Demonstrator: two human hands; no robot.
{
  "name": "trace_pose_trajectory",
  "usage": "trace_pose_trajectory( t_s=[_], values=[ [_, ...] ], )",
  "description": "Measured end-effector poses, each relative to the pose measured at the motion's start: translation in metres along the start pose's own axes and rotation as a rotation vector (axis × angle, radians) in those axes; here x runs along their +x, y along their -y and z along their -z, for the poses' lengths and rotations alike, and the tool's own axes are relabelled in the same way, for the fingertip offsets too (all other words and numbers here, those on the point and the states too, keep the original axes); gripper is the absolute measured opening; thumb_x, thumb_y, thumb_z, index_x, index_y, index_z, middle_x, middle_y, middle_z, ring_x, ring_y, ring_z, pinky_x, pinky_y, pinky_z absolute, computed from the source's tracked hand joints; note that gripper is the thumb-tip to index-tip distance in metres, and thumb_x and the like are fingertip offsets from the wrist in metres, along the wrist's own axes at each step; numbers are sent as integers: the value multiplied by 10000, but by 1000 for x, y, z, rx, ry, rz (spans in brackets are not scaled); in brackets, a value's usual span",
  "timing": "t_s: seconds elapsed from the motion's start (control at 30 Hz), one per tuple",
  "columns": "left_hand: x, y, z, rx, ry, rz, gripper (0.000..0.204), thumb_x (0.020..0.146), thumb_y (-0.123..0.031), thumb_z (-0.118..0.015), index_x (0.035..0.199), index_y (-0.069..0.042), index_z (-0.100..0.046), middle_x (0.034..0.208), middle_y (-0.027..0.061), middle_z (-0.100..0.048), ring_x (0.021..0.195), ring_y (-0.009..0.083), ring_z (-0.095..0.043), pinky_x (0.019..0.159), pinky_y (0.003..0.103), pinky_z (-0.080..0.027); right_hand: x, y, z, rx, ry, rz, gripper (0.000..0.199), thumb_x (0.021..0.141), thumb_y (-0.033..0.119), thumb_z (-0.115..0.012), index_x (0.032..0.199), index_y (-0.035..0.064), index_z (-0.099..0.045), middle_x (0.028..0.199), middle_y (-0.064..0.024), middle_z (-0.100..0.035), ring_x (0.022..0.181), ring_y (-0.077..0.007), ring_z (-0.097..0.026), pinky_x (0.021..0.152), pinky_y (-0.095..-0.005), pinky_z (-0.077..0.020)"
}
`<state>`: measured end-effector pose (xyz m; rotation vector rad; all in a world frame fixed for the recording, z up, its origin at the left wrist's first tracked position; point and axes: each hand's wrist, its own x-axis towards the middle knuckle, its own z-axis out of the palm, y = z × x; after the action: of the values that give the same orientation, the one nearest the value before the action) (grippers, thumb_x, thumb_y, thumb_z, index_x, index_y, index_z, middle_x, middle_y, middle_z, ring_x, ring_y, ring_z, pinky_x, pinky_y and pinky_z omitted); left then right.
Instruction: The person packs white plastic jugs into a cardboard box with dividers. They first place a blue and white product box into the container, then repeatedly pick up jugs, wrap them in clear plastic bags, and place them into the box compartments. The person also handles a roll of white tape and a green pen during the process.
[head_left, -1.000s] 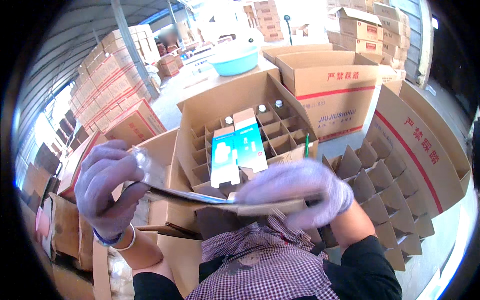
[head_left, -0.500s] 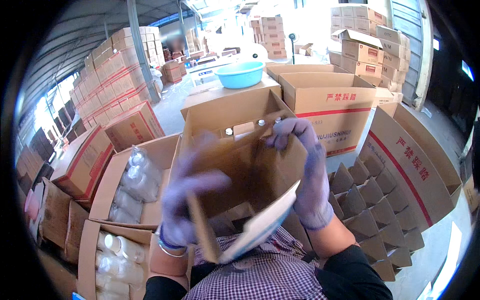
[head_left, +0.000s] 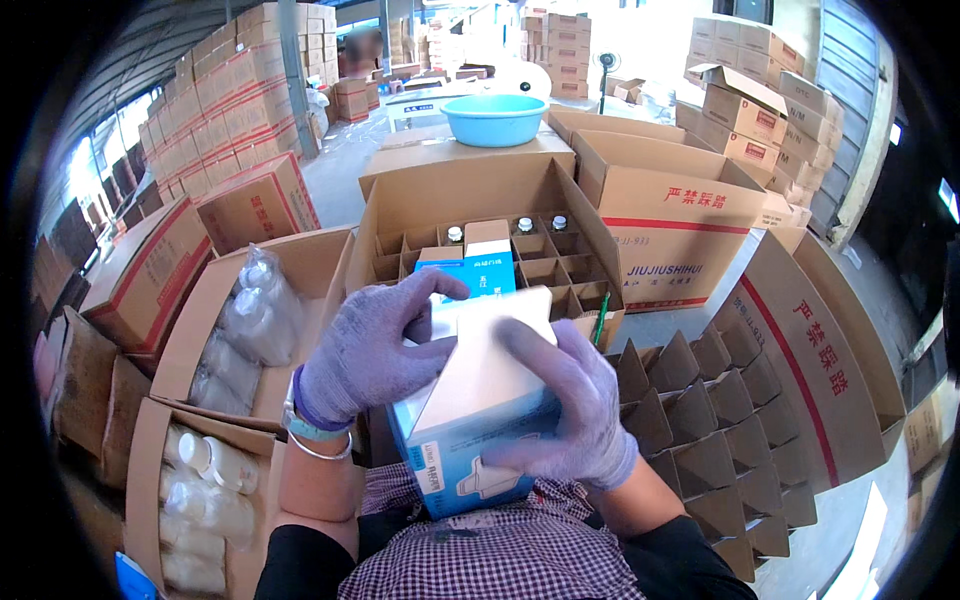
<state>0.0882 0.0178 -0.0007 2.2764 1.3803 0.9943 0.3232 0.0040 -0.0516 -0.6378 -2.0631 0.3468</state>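
Both my hands wear lilac gloves and hold a small blue and white carton (head_left: 470, 420) close to my chest. My left hand (head_left: 365, 350) grips its left side with fingers over the top flap. My right hand (head_left: 570, 410) clasps its right side and front. Just beyond stands an open brown shipping box (head_left: 400, 215) with a cardboard divider grid; a few cells hold bottles with dark caps (head_left: 520, 225), and two blue cartons (head_left: 470, 262) stand upright in the near cells.
At my left, open boxes hold clear plastic bags (head_left: 255, 310) and white bottles (head_left: 200, 480). A loose cardboard divider grid (head_left: 720, 420) lies at my right beside flattened boxes. A blue basin (head_left: 495, 118) sits on a box behind. Stacked cartons (head_left: 240, 80) line the warehouse.
The flat cardboard piece I held has been folded up into a closed blue and white carton, now lower and nearer my chest. My head has tilted slightly.
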Motion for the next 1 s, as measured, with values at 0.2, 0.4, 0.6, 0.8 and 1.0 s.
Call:
trace_pose_trajectory(
  t_s=[0.2,0.4,0.6,0.8,1.0],
  values=[
    [2,33,-42,-450,-648,-139,348,899,-1,-567,1247,4,-555,1076,118,-662,1081,199,-642,944,334,-503,16,-13,4,-373,76,86,799,653,684,-791,1255,166,-704,1128,-125,-654,1048,-317,-616,1010,-463,-433],
    [-30,46,-59,-542,-485,132,355,1025,-287,-495,1114,10,-667,1072,103,-659,1034,179,-594,948,317,-454,12,-10,22,-258,376,186,600,742,598,-775,1118,133,-733,940,-69,-641,970,-282,-607,942,-456,-454],
    [-58,5,-40,-587,-589,-46,496,999,-434,-481,1068,11,-691,1029,149,-685,939,226,-658,815,340,-514,19,3,51,365,-21,92,479,914,467,-614,1213,101,-690,1132,-109,-664,1128,-279,-616,1010,-426,-467],
    [-58,-57,5,-495,12,-940,256,927,-317,-668,884,-67,-704,884,88,-723,860,229,-718,764,346,-567,51,-67,41,167,583,-255,694,990,601,-453,1410,60,-569,1378,-189,-590,1275,-339,-566,1105,-399,-429],
    [-36,-32,-20,-14,-336,-559,296,925,-212,-627,1150,-21,-644,1146,137,-664,1097,263,-625,957,368,-491,45,-55,122,-12,505,-585,853,806,642,-707,1346,-12,-609,1225,-216,-657,1150,-300,-623,1021,-384,-486]
  ],
)
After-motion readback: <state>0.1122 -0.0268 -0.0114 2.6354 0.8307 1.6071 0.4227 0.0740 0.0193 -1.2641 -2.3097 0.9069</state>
